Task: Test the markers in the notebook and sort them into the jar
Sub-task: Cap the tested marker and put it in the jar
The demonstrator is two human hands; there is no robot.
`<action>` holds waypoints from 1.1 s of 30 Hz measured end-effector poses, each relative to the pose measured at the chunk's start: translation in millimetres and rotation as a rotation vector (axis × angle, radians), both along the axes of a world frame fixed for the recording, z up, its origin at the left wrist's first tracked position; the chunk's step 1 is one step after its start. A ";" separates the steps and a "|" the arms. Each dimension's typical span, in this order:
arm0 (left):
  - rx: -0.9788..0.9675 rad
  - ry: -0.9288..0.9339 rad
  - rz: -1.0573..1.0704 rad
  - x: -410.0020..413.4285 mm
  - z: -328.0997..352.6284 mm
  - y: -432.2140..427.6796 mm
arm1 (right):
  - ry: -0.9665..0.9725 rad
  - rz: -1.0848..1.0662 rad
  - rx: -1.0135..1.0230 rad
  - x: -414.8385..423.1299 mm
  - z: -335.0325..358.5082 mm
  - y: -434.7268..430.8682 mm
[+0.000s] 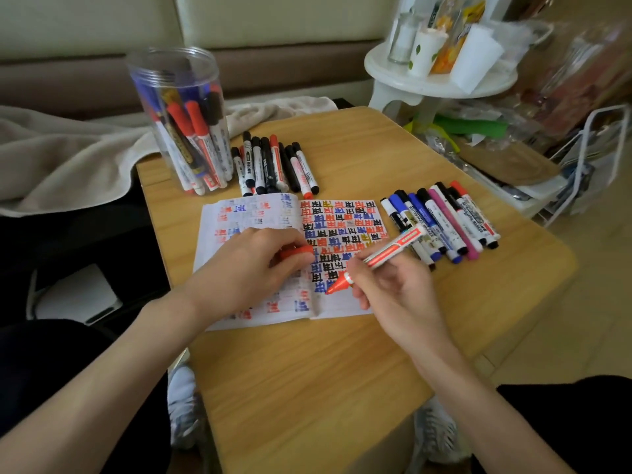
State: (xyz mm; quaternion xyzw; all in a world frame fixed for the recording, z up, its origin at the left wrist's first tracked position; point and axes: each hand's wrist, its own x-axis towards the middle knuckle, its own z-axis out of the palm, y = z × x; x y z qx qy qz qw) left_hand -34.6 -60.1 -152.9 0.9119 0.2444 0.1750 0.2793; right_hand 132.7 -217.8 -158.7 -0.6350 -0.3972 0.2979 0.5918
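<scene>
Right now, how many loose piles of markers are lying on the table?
2. The far pile lies beside the jar, behind the notebook; the right pile lies right of the notebook. The jar's markers and the red marker in the right hand aren't counted.

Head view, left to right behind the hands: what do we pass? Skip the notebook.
blanket → jar → marker pile → marker row
</scene>
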 end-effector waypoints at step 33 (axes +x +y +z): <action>0.025 0.019 0.027 -0.2 1.8 -1.7 | -0.201 -0.029 0.069 -8.0 -16.8 3.4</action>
